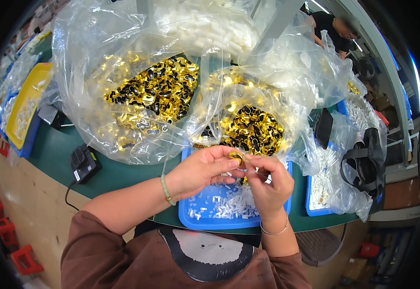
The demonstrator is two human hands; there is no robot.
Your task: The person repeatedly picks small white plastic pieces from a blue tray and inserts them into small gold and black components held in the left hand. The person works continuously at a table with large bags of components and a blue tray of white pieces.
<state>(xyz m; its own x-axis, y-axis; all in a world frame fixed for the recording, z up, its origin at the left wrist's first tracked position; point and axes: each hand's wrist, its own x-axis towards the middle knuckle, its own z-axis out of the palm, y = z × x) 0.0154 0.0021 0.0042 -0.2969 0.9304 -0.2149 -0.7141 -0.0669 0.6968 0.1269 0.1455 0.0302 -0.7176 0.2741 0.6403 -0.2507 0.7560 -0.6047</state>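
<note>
Above a blue tray point(186, 213), my left hand point(196, 169) pinches a small shiny gold part point(237, 157) between thumb and fingers. My right hand point(272, 185) is closed right beside it, thumb and forefinger together at the part's right side. Whatever those fingertips grip is too small to make out. Small white and clear plastic pieces point(234, 202) lie scattered in the tray. Just beyond my hands, an open clear bag holds many gold-and-black parts point(255, 130). A larger clear bag at the back left holds more gold-and-black parts point(159, 86).
A black boxy device point(85, 164) with a cable sits left on the green table point(118, 179). Yellow tray point(26, 106) stands far left. On the right are another blue tray point(320, 185) of white pieces and a black bag point(364, 164). Another person point(333, 31) is at the back right.
</note>
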